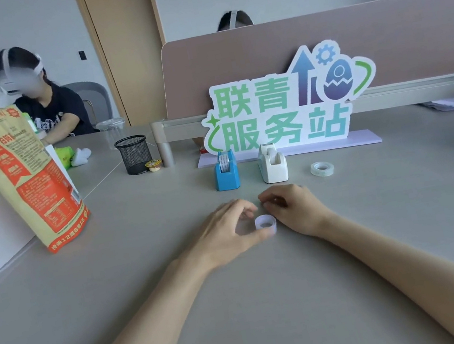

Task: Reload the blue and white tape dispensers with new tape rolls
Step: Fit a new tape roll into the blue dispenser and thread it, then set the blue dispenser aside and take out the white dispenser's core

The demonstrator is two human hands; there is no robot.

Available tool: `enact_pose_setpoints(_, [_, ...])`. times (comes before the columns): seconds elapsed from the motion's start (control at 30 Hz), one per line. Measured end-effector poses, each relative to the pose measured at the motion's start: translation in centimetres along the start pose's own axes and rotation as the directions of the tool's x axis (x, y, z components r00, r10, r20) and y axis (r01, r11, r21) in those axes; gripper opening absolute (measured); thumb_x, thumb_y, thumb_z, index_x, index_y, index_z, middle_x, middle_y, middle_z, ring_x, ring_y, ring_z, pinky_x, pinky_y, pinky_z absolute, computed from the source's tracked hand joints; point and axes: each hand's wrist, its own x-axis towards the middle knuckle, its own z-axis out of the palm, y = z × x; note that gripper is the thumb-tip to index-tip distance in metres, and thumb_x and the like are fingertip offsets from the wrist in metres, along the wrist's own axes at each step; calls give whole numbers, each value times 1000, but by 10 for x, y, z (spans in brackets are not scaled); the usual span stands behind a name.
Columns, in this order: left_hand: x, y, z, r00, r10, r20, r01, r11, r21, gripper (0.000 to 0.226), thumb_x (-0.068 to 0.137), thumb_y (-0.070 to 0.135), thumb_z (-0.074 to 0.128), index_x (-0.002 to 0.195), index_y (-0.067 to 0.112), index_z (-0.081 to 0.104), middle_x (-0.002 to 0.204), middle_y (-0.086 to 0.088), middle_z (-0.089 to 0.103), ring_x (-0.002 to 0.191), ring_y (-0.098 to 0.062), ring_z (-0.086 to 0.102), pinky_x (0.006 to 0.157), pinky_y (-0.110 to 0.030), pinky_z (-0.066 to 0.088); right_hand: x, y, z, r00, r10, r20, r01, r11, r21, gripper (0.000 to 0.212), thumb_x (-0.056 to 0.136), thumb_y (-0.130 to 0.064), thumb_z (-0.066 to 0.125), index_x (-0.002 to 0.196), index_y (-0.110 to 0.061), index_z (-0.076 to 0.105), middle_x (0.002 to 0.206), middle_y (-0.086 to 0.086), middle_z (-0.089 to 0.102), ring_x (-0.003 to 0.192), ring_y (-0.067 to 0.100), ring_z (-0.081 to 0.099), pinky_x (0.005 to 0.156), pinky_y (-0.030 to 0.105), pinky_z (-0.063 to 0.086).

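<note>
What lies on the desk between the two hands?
In the head view, a small white tape roll sits between the left hand and right hand, fingers at its sides.

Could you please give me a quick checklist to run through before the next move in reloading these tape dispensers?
1. New roll within reach: clear tape roll lies flat on the table, right of the white dispenser. Ok.
2. Small white roll secured between left hand and right hand: grip blurred. Cannot tell.
3. Both dispensers upright: ok.
4. Blue dispenser loaded: a roll shows in it. Ok.
5. White dispenser loaded: slot unclear. Cannot tell.
</note>
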Motion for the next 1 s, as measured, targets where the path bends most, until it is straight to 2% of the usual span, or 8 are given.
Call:
enact_pose_setpoints(0.1, [0,-4,2,997,35,-66,-31,998,62,24,82,43,68,96,25,61,97,14,62,98,-3,55,86,-24,45,-1,-3,1,999,-42,0,42,998,-45,22,91,-7,55,107,-10,71,99,2,72,79,10,53,67,7,34])
enact_pose_setpoints(0.2, [4,-13,-5,980,-77,-182,85,996,35,8,85,26,65,92,25,62,94,12,64,98,-8,59,85,-28,48,-2,-1,2,996,-86,9,87,993,-78,21,89,-8,55,103,-10,71,98,4,72,82,15,57,72,16,35])
enact_pose_setpoints(0.3, [6,-16,-6,971,-193,-139,186,981,-63,39,81,36,69,116,29,53,108,13,61,104,-7,55,90,-28,45,-1,-1,5,987,-163,9,163,979,-121,15,87,-8,56,93,-9,70,87,8,68,85,27,61,73,31,46])
enact_pose_setpoints(0.37, [8,-16,-2,982,-166,-87,166,986,2,53,78,42,71,125,28,51,115,14,59,110,-8,52,95,-29,43,-2,-4,6,982,-187,39,191,969,-158,13,87,-13,56,89,-9,69,85,8,64,84,28,60,74,36,49])
enact_pose_setpoints(0.53, [17,-25,-1,971,-143,-190,155,987,49,27,79,38,70,102,23,64,106,7,65,105,-18,57,89,-35,47,0,-7,7,982,-184,49,190,964,-186,20,87,-31,58,86,-13,67,83,3,60,83,23,58,76,34,49])
enact_pose_setpoints(0.67, [22,-38,-11,890,-332,-311,345,939,-15,44,79,30,64,122,22,55,116,2,67,110,-24,58,90,-39,50,2,-8,5,984,-166,60,174,967,-187,18,89,-28,60,92,-13,68,92,5,61,89,24,58,82,33,49])
enact_pose_setpoints(0.8, [45,-56,-24,876,-355,-327,387,921,37,42,87,19,58,129,14,51,125,-3,65,116,-30,54,91,-37,48,6,-7,10,982,-176,64,186,960,-209,20,92,-26,57,101,-13,68,105,8,62,100,26,58,88,27,43])
enact_pose_setpoints(1.0, [90,-81,-30,871,-378,-316,424,901,92,46,89,20,55,134,14,45,137,-9,55,124,-32,49,97,-41,46,9,-2,12,980,-193,55,201,959,-202,20,92,-24,58,106,-14,67,109,7,59,105,26,55,94,25,40])
